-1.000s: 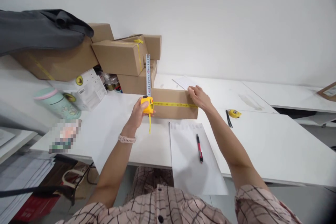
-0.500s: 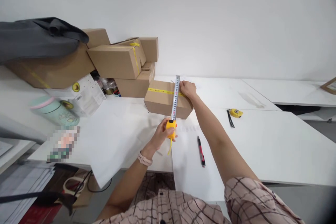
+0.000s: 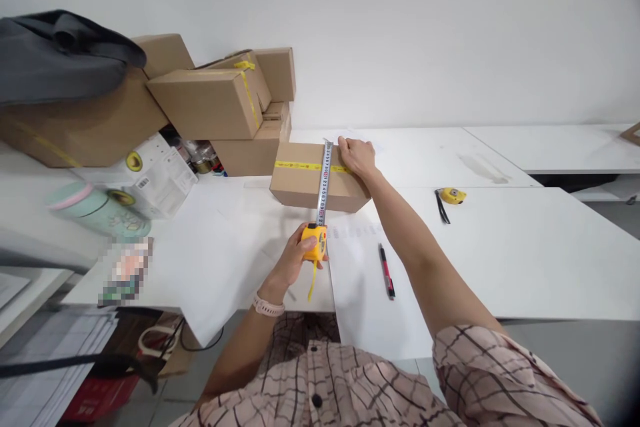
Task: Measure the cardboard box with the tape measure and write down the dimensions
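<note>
1. A second ago, the steel blade (image 3: 325, 180) of my yellow tape measure (image 3: 314, 244) jutted up past the left end of the taped cardboard carton (image 3: 295, 185); by this moment it spanned the carton's top the short way, its tip about at the far edge. That set the printed scale across the carton, though I could not tell whether blade and cardboard touched.
2. The carton itself had been showing me one long face; now its top and near side both faced me.
3. My left hand (image 3: 287, 265) was closed around the tape measure, thumb on the case, just in front of the carton.
4. My right hand (image 3: 358, 155) was curled at the carton's far right corner; how firmly it gripped, I could not tell.
5. The carton looked sealed with yellow printed tape (image 3: 300, 165), its contents hidden.
6. Left of the carton and farther back stood stacked cartons, the large one on top (image 3: 200, 103) also taped, contents unseen.
7. Well left of the carton were an avocado-printed white box (image 3: 160, 180) and a mint-green bottle (image 3: 103, 208), insides hidden.
8. Right of the carton, well apart, lay a second yellow tape measure (image 3: 453, 196).
</note>
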A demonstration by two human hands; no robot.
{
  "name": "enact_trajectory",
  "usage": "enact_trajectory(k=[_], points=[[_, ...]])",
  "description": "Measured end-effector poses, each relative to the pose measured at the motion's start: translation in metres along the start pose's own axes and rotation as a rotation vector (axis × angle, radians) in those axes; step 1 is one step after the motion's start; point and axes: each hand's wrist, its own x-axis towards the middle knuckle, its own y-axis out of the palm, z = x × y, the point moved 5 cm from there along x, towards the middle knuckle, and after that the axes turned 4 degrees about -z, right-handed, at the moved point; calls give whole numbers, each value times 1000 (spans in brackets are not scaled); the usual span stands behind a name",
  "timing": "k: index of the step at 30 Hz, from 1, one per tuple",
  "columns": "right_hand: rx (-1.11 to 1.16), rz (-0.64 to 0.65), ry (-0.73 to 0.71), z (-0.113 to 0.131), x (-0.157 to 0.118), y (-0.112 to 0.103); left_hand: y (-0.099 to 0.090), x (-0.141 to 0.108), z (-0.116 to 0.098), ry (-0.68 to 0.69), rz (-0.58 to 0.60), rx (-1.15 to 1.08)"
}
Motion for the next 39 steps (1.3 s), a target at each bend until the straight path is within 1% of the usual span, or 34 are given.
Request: enact_trajectory(k=[5,8,15,19,25,28,30,32,34,36,39], points=[[-2,18,28,6,0,1,-2,-6,6,-7,29,9],[-19,11,34,9,1,3,0,-10,10,-3,27,13],[-32,-9,42,11,-1,3,23,-17,25,9,-35,15],[-31,0,22,10,-1,4,29,-16,29,8,-25,4],[-22,-48,3,6,-1,8,21,-15,29,-4,-9,-13],[-21,-55,10,6,-2,8,12,-26,23,23,-1,-51],[-25,-48,7,9,-7,6,3,-39,15,102,-21,-65],[-27,-63,-19,14,-18,1,-8,-54,5,207,-69,-44],[-28,-101,-57,19,-37,-5,-16,-70,0,263,-116,4],[-30,-136,-86,23,-67,-7,-18,-82,0,251,-136,50],[-21,-150,-109,26,-120,-1,-12,-93,12,178,-99,87]])
